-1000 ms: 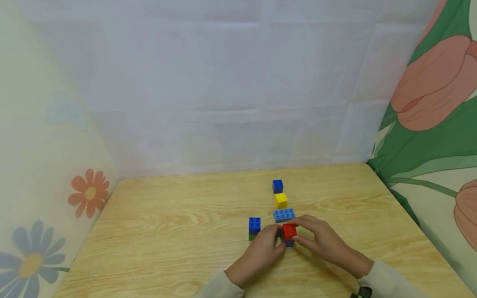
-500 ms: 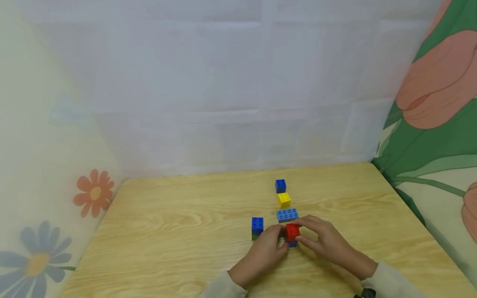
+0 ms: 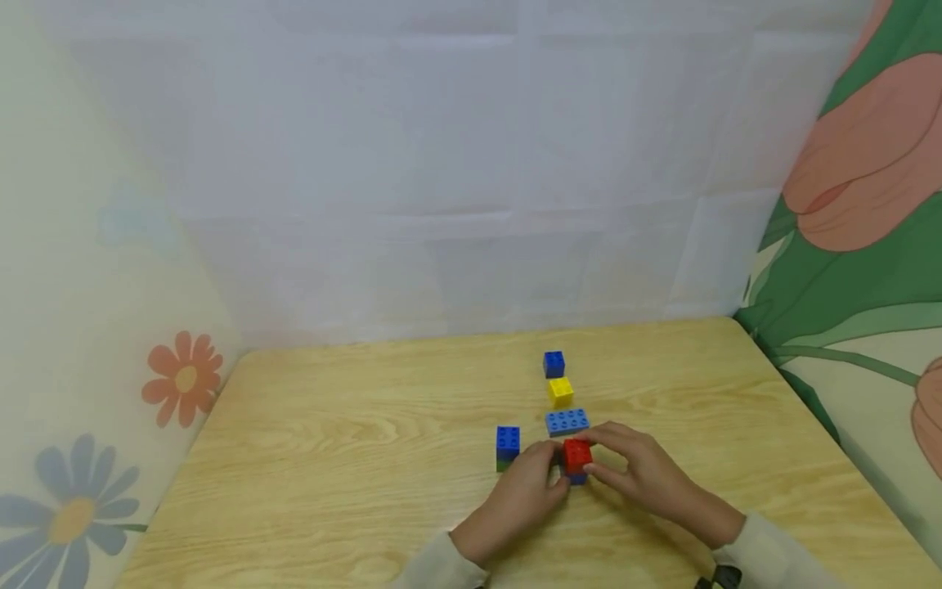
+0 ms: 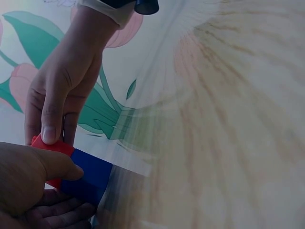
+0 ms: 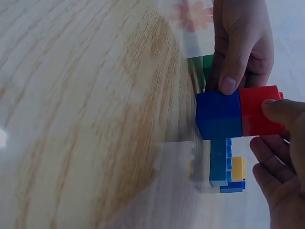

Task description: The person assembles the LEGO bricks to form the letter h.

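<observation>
A red brick point(image 3: 577, 455) sits on top of a blue brick point(image 5: 219, 115), the two flush in the right wrist view. My left hand point(image 3: 524, 484) grips the blue brick from the left, its thumb lying along the near face. From the right, my right hand point(image 3: 648, 474) pinches the red brick between thumb and fingers. Just left of my left hand stands another blue brick point(image 3: 508, 442) on a green brick point(image 5: 208, 66), partly hidden by that hand in the head view.
Beyond the hands, a long light-blue brick point(image 3: 567, 421), a yellow brick point(image 3: 561, 392) and a small dark-blue brick point(image 3: 554, 364) form a line on the wooden table point(image 3: 331, 458). A white sheet point(image 3: 383, 164) hangs behind the table.
Both hands keep their hold on the two joined bricks and stay in place on the table. The head view has shifted slightly.
</observation>
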A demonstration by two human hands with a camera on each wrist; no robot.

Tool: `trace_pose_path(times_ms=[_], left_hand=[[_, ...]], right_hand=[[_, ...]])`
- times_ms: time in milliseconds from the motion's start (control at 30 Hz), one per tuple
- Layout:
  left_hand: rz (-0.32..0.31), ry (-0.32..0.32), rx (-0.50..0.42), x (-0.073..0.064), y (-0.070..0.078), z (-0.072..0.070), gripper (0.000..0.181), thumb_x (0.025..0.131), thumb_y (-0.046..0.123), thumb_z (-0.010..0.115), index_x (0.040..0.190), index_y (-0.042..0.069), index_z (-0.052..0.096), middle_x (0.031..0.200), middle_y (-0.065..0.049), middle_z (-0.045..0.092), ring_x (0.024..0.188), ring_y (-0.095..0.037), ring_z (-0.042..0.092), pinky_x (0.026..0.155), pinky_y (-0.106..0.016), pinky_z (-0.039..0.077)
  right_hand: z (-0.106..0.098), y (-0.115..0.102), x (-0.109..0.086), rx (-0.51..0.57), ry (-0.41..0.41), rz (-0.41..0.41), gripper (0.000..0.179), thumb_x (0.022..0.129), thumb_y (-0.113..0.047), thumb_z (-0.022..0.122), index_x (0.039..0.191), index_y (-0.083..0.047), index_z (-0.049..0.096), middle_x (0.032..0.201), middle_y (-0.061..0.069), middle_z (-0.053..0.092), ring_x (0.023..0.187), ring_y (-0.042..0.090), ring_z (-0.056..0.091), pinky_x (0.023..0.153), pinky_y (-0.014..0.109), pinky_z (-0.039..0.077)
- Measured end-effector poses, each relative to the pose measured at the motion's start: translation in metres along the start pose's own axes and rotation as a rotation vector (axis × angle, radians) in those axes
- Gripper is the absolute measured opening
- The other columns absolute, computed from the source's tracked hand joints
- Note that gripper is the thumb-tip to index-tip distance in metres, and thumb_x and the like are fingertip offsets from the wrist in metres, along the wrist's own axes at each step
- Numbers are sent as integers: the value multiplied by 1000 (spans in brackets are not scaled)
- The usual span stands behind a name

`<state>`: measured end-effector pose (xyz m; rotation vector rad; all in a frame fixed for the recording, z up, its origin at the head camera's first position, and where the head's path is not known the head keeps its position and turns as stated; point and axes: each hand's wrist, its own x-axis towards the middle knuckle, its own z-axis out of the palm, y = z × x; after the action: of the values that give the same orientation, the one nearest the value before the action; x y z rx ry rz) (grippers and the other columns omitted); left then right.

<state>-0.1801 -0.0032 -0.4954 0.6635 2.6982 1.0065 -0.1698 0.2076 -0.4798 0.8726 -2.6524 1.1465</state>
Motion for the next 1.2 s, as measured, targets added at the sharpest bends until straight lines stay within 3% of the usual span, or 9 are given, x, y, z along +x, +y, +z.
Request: trace_pose_path(times_ms=[400, 833, 1200], left_hand=[[-6, 19, -3, -1, 1, 0, 41, 89, 18, 68, 126, 3, 59, 123, -9, 62, 115, -22, 58, 97, -38, 49], [-41, -30, 9, -3, 1, 2, 40, 90, 22, 69, 126, 9, 59, 122, -4, 62, 115, -16, 57, 95, -35, 49], [-9, -9, 7, -5, 3, -2, 40, 91, 22, 68, 126, 8, 58, 122, -4, 62, 114, -16, 58, 96, -34, 49]], right_hand=[[-1, -3, 2, -30, -22, 44, 40, 91, -30, 70, 128, -15, 64, 117, -13, 63, 106, 9, 61, 87, 36, 54], [5, -2, -3, -75, -11, 83, 40, 91, -36, 68, 127, -18, 64, 118, -13, 63, 106, 9, 61, 88, 35, 54], [4, -5, -4, -73, 28, 50, 39, 89, -27, 73, 126, -20, 65, 118, -11, 64, 106, 11, 62, 87, 37, 54]])
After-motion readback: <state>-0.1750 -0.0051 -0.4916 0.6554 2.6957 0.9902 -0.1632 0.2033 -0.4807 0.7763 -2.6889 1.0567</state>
